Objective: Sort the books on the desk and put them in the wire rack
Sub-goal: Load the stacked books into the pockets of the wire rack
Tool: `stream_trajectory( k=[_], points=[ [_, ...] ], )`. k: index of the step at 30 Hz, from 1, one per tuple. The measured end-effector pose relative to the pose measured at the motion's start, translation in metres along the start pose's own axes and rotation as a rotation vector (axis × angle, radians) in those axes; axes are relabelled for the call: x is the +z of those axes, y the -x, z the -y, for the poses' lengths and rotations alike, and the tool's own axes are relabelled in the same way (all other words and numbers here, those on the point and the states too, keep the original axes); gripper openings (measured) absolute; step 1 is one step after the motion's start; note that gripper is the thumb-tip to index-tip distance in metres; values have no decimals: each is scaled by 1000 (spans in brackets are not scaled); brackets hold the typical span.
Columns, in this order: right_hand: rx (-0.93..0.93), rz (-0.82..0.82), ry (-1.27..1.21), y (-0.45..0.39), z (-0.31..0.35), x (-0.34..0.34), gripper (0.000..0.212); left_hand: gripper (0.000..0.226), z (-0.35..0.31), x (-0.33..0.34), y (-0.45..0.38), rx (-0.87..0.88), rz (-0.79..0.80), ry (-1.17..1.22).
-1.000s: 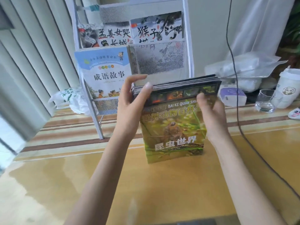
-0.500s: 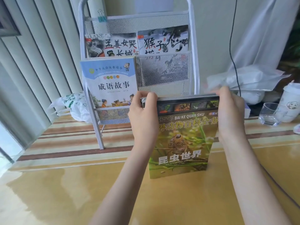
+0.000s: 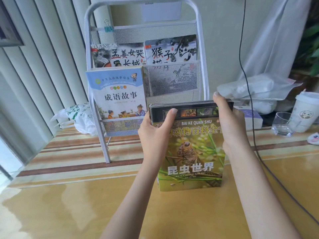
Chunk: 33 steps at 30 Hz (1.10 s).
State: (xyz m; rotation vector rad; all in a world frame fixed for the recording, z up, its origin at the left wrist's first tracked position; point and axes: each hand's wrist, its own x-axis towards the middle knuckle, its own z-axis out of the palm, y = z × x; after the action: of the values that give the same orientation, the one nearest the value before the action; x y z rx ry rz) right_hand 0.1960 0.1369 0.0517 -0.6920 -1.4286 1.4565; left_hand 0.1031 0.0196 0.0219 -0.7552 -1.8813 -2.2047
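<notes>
A stack of thin green insect books (image 3: 191,152) stands upright on the yellow desk (image 3: 69,204), just in front of the white wire rack (image 3: 200,49). My left hand (image 3: 155,130) grips the stack's upper left corner, thumb on the front cover. My right hand (image 3: 227,123) grips the upper right corner, fingers over the top edge. In the rack's lower left pocket stands a light-blue storybook (image 3: 117,94). Two ink-painting books (image 3: 145,52) fill the middle pocket. The lower right pocket (image 3: 172,80) holds no book.
A white plastic bag (image 3: 79,118) lies left of the rack. At the right are a clear plastic package (image 3: 255,88), a small white box (image 3: 250,116), a glass (image 3: 283,124) and a paper cup (image 3: 303,111). A black cable (image 3: 248,94) hangs down across the desk.
The stack stays upright between both hands. My left thumb has come onto the front cover, and my right hand has moved inward over the cover's upper right corner. The view has moved slightly closer.
</notes>
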Motion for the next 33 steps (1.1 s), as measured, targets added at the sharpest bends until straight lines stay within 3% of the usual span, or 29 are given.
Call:
stream_trajectory(
  k=[2, 6, 10, 16, 21, 26, 33],
  points=[
    [0, 9, 19, 0, -2, -1, 32, 32, 3, 0, -1, 19, 0, -20],
    [99, 96, 27, -1, -12, -8, 66, 47, 16, -1, 1, 27, -6, -25],
    [99, 189, -3, 6, -15, -12, 40, 17, 37, -4, 16, -27, 21, -52],
    [-115, 289, -77, 7, -17, -13, 19, 31, 31, -2, 16, 53, -96, -79],
    [-170, 245, -154, 9, -15, -3, 12, 24, 25, -12, 4, 150, -92, -62],
    [-146, 195, -126, 18, -38, 13, 13, 28, 66, -31, 22, 35, -44, -100],
    [-160, 125, -172, 15, -44, 20, 17, 37, 76, -24, 25, 8, -87, -64]
  ],
)
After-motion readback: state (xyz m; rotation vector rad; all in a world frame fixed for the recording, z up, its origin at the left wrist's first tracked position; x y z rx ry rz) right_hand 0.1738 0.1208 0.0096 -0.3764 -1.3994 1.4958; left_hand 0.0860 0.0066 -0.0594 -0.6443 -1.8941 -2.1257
